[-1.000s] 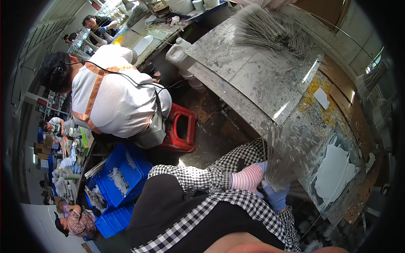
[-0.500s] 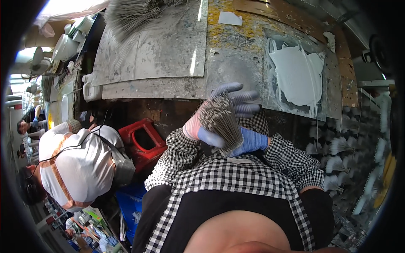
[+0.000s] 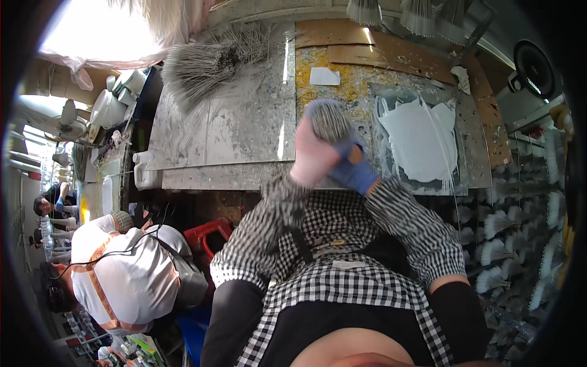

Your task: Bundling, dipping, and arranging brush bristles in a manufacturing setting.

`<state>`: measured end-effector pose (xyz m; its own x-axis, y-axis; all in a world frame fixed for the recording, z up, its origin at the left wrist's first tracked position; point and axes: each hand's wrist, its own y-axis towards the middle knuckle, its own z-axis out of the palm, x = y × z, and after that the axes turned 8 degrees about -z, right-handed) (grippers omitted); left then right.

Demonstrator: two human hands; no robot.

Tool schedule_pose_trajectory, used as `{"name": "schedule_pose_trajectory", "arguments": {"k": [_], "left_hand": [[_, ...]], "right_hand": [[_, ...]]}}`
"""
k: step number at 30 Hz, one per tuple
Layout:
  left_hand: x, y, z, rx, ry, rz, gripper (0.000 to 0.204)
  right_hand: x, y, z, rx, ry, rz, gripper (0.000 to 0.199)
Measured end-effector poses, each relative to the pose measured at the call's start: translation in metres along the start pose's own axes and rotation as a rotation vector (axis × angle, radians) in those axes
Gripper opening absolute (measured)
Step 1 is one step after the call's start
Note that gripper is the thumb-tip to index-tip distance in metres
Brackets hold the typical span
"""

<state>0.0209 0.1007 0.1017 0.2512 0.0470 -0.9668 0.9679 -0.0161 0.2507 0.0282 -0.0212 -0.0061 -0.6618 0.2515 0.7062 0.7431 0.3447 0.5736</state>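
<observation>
My left hand (image 3: pixel 313 153), in a glove with pink back and blue fingers, is wrapped round a bundle of thin grey strands (image 3: pixel 331 120). Its strand ends point up and away from me, above the near part of the worktable (image 3: pixel 232 140). Lower on the same bundle, my right hand (image 3: pixel 356 174) in a blue glove is closed too; motion blurs both hands, and its fingers are partly hidden. To the right lies a board spread with thick white paste (image 3: pixel 422 140). At the far left of the table rests a pile of similar grey strands (image 3: pixel 202 70).
A scrap of white paper (image 3: pixel 324 76) lies on yellow-stained board. Brown strips (image 3: pixel 391 58) run along the back. A white jug (image 3: pixel 145 171) stands at the left edge, a red stool (image 3: pixel 208 238) below. At left a person in white (image 3: pixel 125 269) bends over. White-tufted bundles (image 3: pixel 498 251) fill the right side.
Both hands have moved forward and up from near my apron to over the table edge, with the bundle. My left fingers, spread before, have closed round it. The view has tilted up.
</observation>
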Motion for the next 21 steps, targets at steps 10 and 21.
{"name": "schedule_pose_trajectory", "arguments": {"k": [10, 21], "left_hand": [[0.010, 0.015, -0.003, -0.019, -0.053, 0.046, 0.048], [0.096, 0.003, -0.006, 0.005, 1.120, 0.953, 0.099]], "right_hand": [[0.035, 0.037, -0.059, 0.398, -0.238, 0.027, 0.072], [0.175, 0.191, -0.056, 1.096, -0.364, 0.448, 0.078]]}}
